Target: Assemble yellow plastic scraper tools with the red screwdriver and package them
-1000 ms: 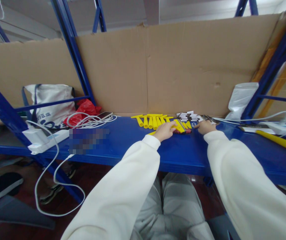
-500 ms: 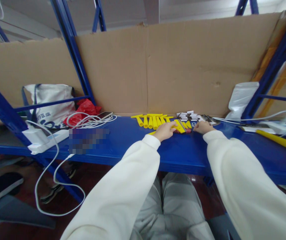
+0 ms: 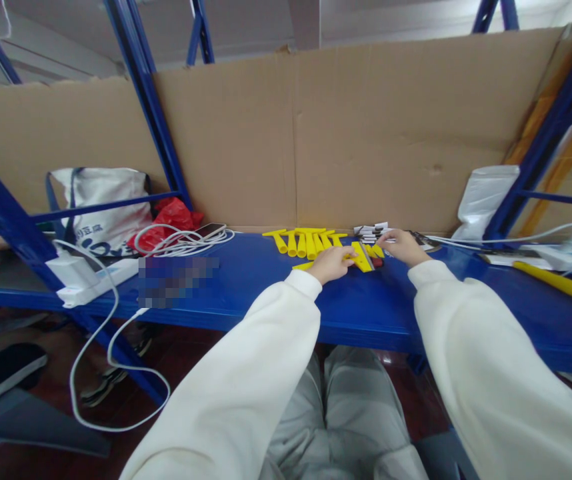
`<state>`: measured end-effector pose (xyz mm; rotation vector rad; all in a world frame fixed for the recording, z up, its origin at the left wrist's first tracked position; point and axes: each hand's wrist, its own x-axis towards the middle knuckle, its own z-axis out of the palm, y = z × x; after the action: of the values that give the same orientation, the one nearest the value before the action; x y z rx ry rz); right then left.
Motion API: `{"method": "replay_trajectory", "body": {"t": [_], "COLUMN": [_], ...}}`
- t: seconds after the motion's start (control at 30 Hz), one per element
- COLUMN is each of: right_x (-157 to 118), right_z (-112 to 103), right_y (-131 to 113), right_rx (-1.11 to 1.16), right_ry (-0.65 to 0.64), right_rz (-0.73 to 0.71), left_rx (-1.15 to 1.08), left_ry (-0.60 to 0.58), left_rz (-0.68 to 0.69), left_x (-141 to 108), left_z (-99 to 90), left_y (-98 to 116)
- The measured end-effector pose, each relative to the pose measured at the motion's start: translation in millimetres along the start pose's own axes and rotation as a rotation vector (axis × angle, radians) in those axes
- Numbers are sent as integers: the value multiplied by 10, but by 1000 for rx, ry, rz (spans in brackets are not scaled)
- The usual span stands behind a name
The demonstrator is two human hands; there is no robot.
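Note:
My left hand is closed around the handle of a yellow scraper, whose wide head points right and has a grey strip along its edge. My right hand has its thumb and fingers drawn together beside a pile of small white-and-black packets; what is between the fingertips is too small to make out. Behind my left hand, several yellow scrapers lie in a row on the blue table. Small yellow pieces and a dark red item lie between my hands, partly covered.
A cardboard panel stands behind the blue tabletop. Coiled white cable, a red plastic bag, a cloth bag and a power strip are left. A white pouch and long yellow bar are right.
My right hand has risen and shifted slightly left, from the tabletop to the edge of the packet pile. My left hand and its scraper have barely moved, the head tilting slightly.

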<state>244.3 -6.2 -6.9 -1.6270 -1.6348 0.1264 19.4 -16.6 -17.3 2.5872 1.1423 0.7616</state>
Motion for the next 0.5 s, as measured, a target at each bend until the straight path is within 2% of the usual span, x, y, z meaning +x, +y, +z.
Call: {"method": "replay_trajectory", "body": {"t": [0.1,0.2,0.33,0.5], "right_x": [-63,-97,-56,14], "right_z": [49,149,241,256], "right_y": [-194,-264,-205,-134], "right_rx": [188,255,191,89], "right_ry": [-24,-50,-49,-43], "right_rz": [-73,-108,-162,-250], "left_rx": [32,77,176,272], "left_ry": [-14,-22,-38,-52], "left_rz": [15,37,45,69], "left_x": [-6,-23,-48,-59], "left_z": [-8,-20,-36,-39], "left_y": [23,55,105,133]}}
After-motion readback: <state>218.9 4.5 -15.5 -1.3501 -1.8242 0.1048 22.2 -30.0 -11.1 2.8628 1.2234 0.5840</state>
